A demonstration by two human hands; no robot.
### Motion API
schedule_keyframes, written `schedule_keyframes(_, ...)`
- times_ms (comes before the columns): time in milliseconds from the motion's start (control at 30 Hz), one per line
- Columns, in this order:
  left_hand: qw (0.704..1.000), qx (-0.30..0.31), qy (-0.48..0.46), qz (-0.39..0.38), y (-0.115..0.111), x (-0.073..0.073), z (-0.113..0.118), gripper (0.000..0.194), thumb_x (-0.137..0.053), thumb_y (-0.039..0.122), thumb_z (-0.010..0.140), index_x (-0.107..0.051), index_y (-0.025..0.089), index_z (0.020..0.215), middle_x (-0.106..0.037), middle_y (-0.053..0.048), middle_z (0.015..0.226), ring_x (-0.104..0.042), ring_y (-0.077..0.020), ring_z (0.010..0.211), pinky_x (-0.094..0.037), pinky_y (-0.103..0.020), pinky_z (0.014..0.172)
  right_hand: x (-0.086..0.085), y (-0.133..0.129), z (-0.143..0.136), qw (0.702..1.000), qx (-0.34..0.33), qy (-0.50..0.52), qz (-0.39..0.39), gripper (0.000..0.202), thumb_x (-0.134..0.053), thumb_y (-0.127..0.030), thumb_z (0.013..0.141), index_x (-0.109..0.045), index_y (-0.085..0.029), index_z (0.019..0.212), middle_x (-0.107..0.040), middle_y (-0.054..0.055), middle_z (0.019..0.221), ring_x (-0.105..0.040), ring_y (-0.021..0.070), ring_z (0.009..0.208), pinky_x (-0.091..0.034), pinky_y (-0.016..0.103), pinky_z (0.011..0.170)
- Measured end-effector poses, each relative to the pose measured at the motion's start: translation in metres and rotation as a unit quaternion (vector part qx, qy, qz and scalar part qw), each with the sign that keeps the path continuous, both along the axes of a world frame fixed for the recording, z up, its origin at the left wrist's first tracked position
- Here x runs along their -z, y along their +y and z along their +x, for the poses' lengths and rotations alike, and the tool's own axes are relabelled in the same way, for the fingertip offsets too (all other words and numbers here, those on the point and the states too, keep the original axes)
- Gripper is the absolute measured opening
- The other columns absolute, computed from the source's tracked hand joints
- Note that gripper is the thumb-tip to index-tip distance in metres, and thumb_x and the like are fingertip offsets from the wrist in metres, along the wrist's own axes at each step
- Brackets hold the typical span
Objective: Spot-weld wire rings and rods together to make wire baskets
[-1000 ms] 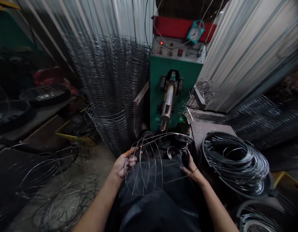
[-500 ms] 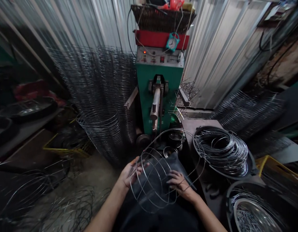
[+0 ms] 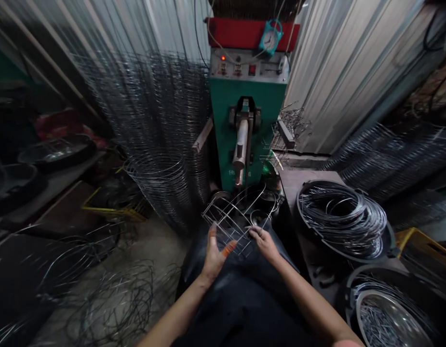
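A round wire frame, made of thin metal rings with crossing wires, is tilted on its side above my lap. My right hand pinches its right edge between thumb and fingers. On the near left side, my left hand has thumb and forefinger spread apart, the fingertips at the wires; its other fingers are hidden. Orange covers the left thumb tip. Just beyond the frame stands a green machine with a thick metal arm pointing toward me.
Tall stacks of wire rings stand left of the machine. At right, a black tub holds coiled wire rings, and a metal bowl holds short wire pieces. Loose wires lie on the floor at left. A teal clock hangs on the machine.
The wire frame has turned from facing me with its round end to lying more edge-on, and moved slightly up. Both hands shifted with it. The view has tipped lower.
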State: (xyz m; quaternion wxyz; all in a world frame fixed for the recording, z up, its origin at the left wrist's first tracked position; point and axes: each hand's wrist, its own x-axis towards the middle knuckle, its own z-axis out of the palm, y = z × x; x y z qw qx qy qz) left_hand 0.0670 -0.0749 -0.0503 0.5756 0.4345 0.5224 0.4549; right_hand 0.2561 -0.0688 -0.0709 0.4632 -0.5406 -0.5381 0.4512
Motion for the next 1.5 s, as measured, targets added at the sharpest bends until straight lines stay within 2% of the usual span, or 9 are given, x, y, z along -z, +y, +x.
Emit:
schedule_keyframes(133,0.977,-0.091,0.127,0.144,0.014,-0.002,0.011,0.079,-0.079,0.037,0.055,-0.043,0.021,0.124,-0.034,-0.015,0.139,-0.027,-0.0309,0.132,-0.024,-0.045,0.107,-0.003,0.017,-0.018,0.999,0.021,0.025,-0.015,0.035,-0.053,-0.048,0.077,-0.065,-0.020,0.093,-0.063,0.002,0.076,-0.057,0.0178,0.070,-0.048,0.031,0.069)
schedule_keyframes(267,0.994,-0.051,-0.030,0.092,0.032,-0.001,0.022,0.079,-0.072,0.036,0.065,-0.031,0.024,0.131,-0.057,-0.004,0.094,-0.059,-0.0203,0.091,-0.050,-0.037,0.079,-0.008,0.030,-0.033,0.999,0.032,0.036,-0.022,0.037,-0.051,-0.050,0.077,-0.066,-0.019,0.093,-0.064,0.003,0.078,-0.058,0.0188,0.072,-0.049,0.032,0.070)
schedule_keyframes(400,0.986,-0.048,-0.149,0.056,0.052,-0.005,0.023,0.072,-0.071,0.035,0.067,-0.034,0.026,0.128,-0.047,0.006,0.073,-0.051,-0.0077,0.055,-0.043,-0.019,0.047,-0.021,0.032,-0.024,0.999,-0.022,-0.025,-0.026,0.041,-0.051,-0.049,0.077,-0.064,-0.020,0.103,-0.067,0.006,0.094,-0.061,0.0222,0.088,-0.047,0.035,0.082)
schedule_keyframes(533,0.977,-0.062,-0.199,0.040,0.072,-0.010,0.014,0.068,-0.074,0.034,0.064,-0.040,0.024,0.122,-0.043,0.007,0.072,-0.041,-0.0028,0.044,-0.035,-0.017,0.039,-0.044,0.017,0.014,0.969,-0.088,-0.223,-0.061,0.028,-0.059,-0.043,0.074,-0.069,-0.020,0.085,-0.069,0.008,0.086,-0.063,0.0266,0.083,-0.048,0.038,0.078)
schedule_keyframes(700,0.972,-0.063,-0.225,0.011,0.086,-0.016,0.013,0.072,-0.078,0.032,0.058,-0.042,0.023,0.120,-0.040,0.009,0.068,-0.037,-0.0024,0.043,-0.032,-0.016,0.036,-0.081,0.048,0.043,0.933,0.073,-0.322,0.142,0.030,-0.054,-0.044,0.080,-0.065,-0.021,0.098,-0.064,0.010,0.103,-0.057,0.0270,0.101,-0.045,0.040,0.087)
schedule_keyframes(800,0.971,-0.042,-0.234,0.002,0.091,-0.018,0.020,0.074,-0.079,0.031,0.057,-0.041,0.022,0.120,-0.039,0.009,0.065,-0.036,-0.0028,0.043,-0.031,-0.016,0.035,-0.093,0.096,0.044,0.898,0.059,-0.359,0.246,0.043,-0.059,-0.047,0.077,-0.060,-0.022,0.111,-0.055,0.011,0.121,-0.043,0.0297,0.120,-0.032,0.047,0.101)
schedule_keyframes(967,0.971,-0.045,-0.236,-0.018,0.106,-0.020,0.025,0.068,-0.078,0.030,0.058,-0.041,0.019,0.115,-0.040,0.010,0.065,-0.036,-0.0023,0.041,-0.032,-0.017,0.035,-0.088,0.147,0.052,0.934,-0.118,-0.289,0.176,0.029,-0.054,-0.046,0.082,-0.068,-0.022,0.084,-0.064,0.006,0.084,-0.060,0.0207,0.082,-0.046,0.037,0.080)
schedule_keyframes(1167,0.970,-0.069,-0.230,-0.034,0.120,-0.019,0.028,0.059,-0.079,0.031,0.055,-0.045,0.018,0.101,-0.038,0.011,0.062,-0.034,-0.0017,0.038,-0.033,-0.018,0.034,-0.076,0.152,0.061,0.955,-0.100,-0.232,0.156,0.029,-0.062,-0.049,0.076,-0.068,-0.021,0.076,-0.058,0.004,0.083,-0.057,0.0187,0.082,-0.045,0.031,0.076)
schedule_keyframes(1500,0.963,-0.104,-0.245,-0.055,0.130,-0.022,0.041,0.060,-0.082,0.031,0.049,-0.046,0.018,0.095,-0.039,0.011,0.061,-0.035,-0.0020,0.038,-0.034,-0.018,0.033,-0.072,0.162,0.044,0.933,-0.073,-0.286,0.206,0.025,-0.057,-0.045,0.082,-0.065,-0.023,0.074,-0.060,0.004,0.080,-0.055,0.0193,0.082,-0.044,0.033,0.075)
